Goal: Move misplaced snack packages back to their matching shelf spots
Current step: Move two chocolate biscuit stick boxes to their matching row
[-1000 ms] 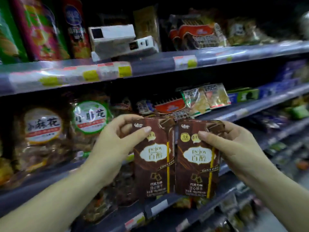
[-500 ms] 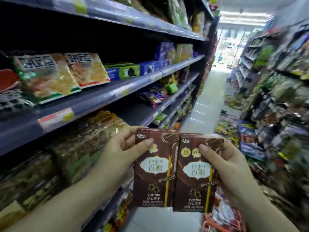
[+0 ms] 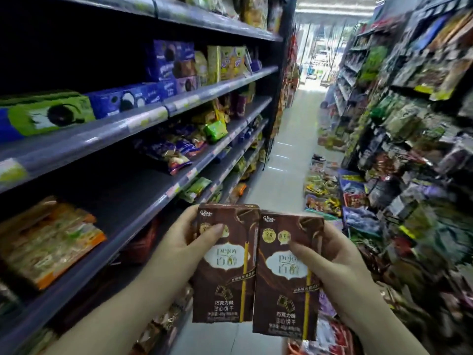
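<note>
Two brown boxes, left box [image 3: 225, 262] and right box [image 3: 288, 275], are sitting in thumb-pinched grips at lower centre; either could be slipping floorward while walking.

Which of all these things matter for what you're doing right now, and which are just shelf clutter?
In the job:
left brown box, gripped by left hand
right brown box, gripped by right hand

Just there:
green cookie box
blue cookie boxes
orange-edged packets

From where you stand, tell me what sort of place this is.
Most likely a small grocery or convenience store aisle: the shelf rail carries price tags, blue cookie boxes line it, packaged snacks fill the racks opposite, and each hand holds a brown biscuit box.
</note>
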